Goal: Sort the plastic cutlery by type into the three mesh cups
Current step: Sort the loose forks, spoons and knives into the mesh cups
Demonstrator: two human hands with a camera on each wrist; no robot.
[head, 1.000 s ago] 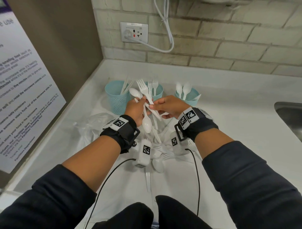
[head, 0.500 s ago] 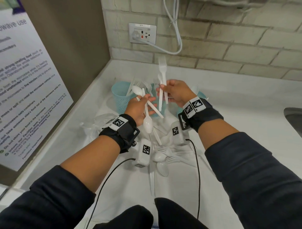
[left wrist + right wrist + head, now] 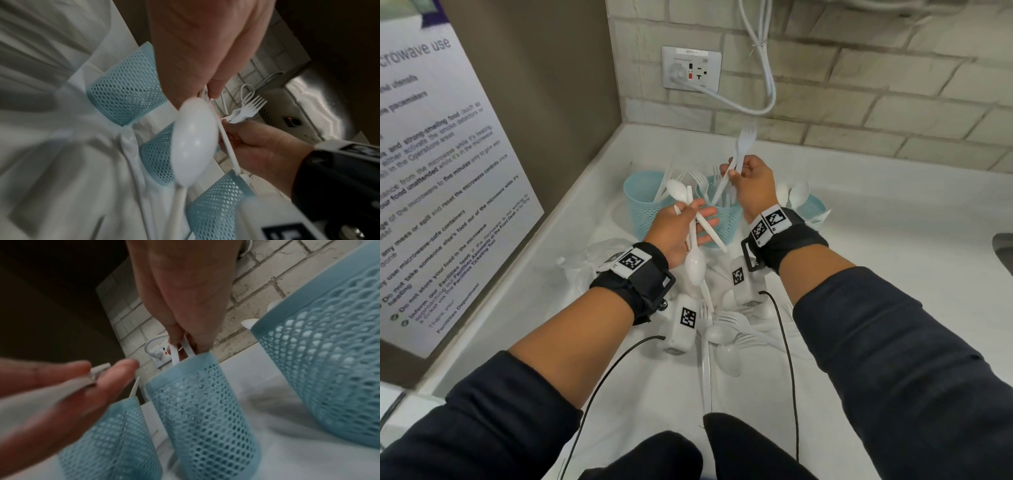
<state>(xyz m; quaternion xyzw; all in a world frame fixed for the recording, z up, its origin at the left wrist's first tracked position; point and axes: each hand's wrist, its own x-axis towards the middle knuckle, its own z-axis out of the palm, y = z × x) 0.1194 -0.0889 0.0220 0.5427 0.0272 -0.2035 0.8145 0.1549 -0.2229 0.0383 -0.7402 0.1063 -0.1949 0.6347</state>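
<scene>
At frame left, a printed notice (image 3: 448,178) hangs on the side wall. Centre-left, the left mesh cup (image 3: 645,209) contains upright cutlery. The left hand (image 3: 678,229), just in front of it, grips two spoons (image 3: 695,262) crossed, fingers partly extended beneath the handles. At centre, the middle mesh cup (image 3: 726,219) contains forks. The right hand (image 3: 753,186) above it pinches two forks (image 3: 739,150), tines up, handles angled into this cup. Right of centre, the right mesh cup (image 3: 813,207) contains spoons. Loose cutlery (image 3: 729,339) lies on the counter (image 3: 876,240) at lower centre.
</scene>
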